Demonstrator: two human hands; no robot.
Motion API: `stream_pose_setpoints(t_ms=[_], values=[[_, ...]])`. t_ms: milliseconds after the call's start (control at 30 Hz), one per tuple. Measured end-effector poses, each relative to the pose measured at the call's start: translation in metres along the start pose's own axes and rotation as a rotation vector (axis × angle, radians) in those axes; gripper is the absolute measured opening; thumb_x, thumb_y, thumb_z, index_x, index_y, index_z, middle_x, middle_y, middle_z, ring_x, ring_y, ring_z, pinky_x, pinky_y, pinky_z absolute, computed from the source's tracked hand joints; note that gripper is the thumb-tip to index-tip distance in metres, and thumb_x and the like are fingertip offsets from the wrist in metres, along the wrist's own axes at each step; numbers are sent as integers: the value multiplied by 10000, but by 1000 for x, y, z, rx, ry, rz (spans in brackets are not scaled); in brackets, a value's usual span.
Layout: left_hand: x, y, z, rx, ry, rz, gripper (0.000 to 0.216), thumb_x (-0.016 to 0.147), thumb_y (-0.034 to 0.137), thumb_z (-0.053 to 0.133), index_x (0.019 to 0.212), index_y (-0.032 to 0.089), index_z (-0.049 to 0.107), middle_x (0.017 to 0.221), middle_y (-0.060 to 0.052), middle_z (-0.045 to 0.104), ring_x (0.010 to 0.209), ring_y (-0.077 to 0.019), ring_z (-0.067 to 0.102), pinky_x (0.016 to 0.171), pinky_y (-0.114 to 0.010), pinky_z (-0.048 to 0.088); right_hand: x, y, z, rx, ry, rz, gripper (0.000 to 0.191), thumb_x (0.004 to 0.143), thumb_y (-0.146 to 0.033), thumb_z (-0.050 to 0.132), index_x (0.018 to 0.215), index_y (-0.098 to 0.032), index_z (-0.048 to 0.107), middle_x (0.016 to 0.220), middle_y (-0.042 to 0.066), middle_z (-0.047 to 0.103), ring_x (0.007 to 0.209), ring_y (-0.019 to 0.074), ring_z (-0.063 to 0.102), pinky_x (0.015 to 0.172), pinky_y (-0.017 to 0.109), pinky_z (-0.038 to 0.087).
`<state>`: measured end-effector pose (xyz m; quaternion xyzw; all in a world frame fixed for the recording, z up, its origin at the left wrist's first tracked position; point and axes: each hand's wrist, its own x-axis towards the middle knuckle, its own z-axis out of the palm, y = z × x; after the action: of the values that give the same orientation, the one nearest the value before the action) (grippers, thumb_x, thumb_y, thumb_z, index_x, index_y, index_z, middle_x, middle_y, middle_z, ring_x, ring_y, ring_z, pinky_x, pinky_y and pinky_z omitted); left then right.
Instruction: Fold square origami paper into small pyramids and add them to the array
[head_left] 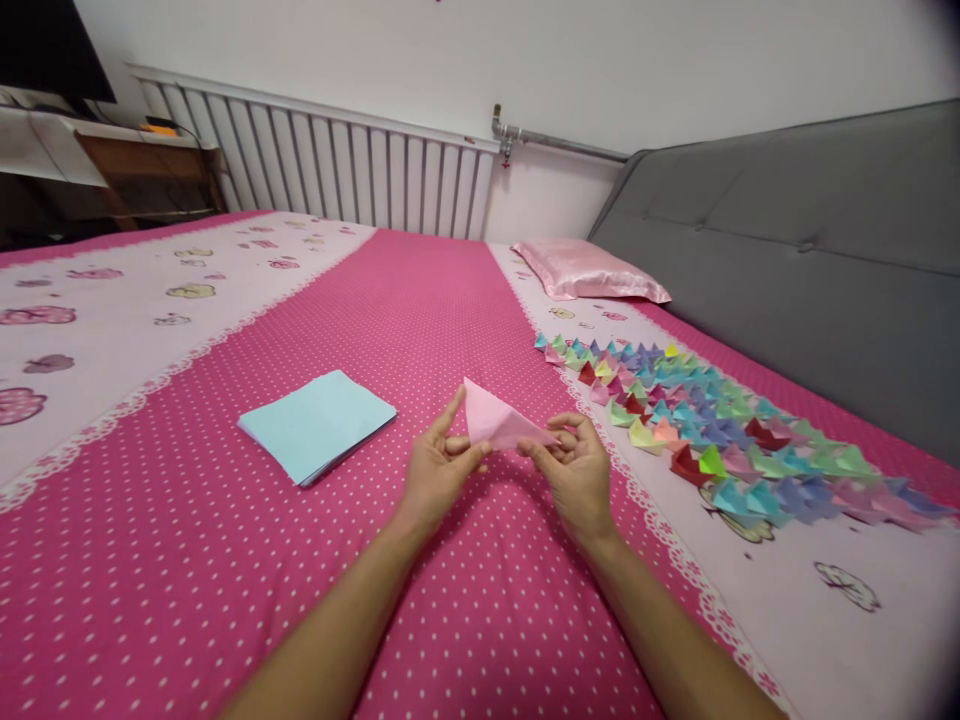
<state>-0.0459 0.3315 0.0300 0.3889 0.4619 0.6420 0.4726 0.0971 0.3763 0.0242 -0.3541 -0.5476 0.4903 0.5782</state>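
A pink sheet of paper (496, 420), folded into a triangle, is held just above the pink dotted bedspread (420, 310). My left hand (439, 468) pinches its left side, index finger stretched up along the edge. My right hand (574, 470) grips its right tip with curled fingers. A stack of light blue paper squares (316, 424) lies on the bed to the left of my left hand. To the right of my right hand, several small folded paper shapes (720, 430) in many colours lie in a long band.
A pink satin pillow (589, 270) rests at the bed's far right. A grey padded headboard (810, 270) runs along the right side. A white radiator (330, 160) lines the far wall, with a wooden desk (142, 170) at the far left.
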Motion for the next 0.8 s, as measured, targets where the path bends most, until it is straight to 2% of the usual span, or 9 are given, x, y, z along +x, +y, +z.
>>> stream_pose_setpoints(t_ms=[67, 100, 200, 267, 300, 400, 500, 633, 800], values=[[0, -1, 0, 44, 6, 3, 884, 632, 275, 734, 1383, 199, 276, 519, 52, 616, 457, -74, 512, 483, -172, 368, 0, -2, 0, -11, 29, -15, 376, 642, -265, 734, 896, -211, 462, 633, -32, 643, 586, 128, 628, 550, 224, 472], [0, -2, 0, 61, -7, -15, 828, 628, 289, 736, 1352, 172, 351, 524, 37, 621, 458, -78, 517, 477, -175, 363, 1, -2, 0, -12, 48, -22, 374, 643, -263, 732, 901, -210, 467, 631, -33, 640, 583, 125, 623, 550, 224, 470], [1, -6, 0, 77, -86, -119, 476, 617, 335, 742, 1010, 83, 654, 611, -55, 668, 517, -103, 565, 504, -195, 395, 2, -2, -1, 31, 76, -24, 371, 637, -257, 732, 918, -213, 493, 606, -53, 612, 563, 111, 598, 540, 218, 456], [1, -8, 0, 56, -118, -161, 339, 615, 348, 743, 813, 78, 695, 700, -102, 692, 577, -123, 598, 542, -209, 426, 2, 0, -1, 70, 29, 10, 351, 630, -260, 737, 911, -210, 533, 634, -46, 620, 582, 109, 595, 549, 219, 457], [1, -9, 0, 42, -125, -163, 308, 621, 347, 741, 777, 86, 697, 726, -107, 696, 599, -127, 606, 560, -213, 437, 2, 1, 0, 77, -14, 32, 332, 623, -264, 742, 894, -204, 561, 663, -33, 634, 603, 113, 601, 564, 226, 463], [0, -9, 0, 31, -150, -128, 257, 650, 337, 725, 760, 105, 701, 711, -85, 696, 602, -113, 602, 588, -209, 448, 0, 5, 1, 14, -131, 81, 226, 618, -293, 744, 768, -167, 632, 696, 12, 663, 627, 135, 609, 600, 259, 479], [0, -8, -1, 55, -170, -106, 245, 657, 332, 720, 731, 100, 696, 667, -71, 686, 576, -103, 588, 587, -208, 451, -2, 7, 1, -57, -162, 63, 193, 648, -326, 719, 700, -151, 658, 646, 22, 661, 587, 140, 595, 575, 265, 475], [2, -7, -2, 83, -153, -145, 267, 639, 346, 730, 697, 90, 680, 656, -76, 684, 569, -114, 596, 586, -226, 468, 1, 4, -4, -85, -114, -9, 171, 665, -320, 710, 718, -162, 674, 642, 9, 662, 572, 127, 582, 556, 248, 460], [4, -9, -5, 83, -153, -179, 267, 642, 349, 730, 697, 94, 673, 667, -75, 689, 573, -114, 608, 601, -232, 482, 8, -1, -12, -102, -18, -135, 130, 699, -288, 691, 650, -172, 657, 560, -26, 601, 531, 102, 534, 535, 226, 435]])
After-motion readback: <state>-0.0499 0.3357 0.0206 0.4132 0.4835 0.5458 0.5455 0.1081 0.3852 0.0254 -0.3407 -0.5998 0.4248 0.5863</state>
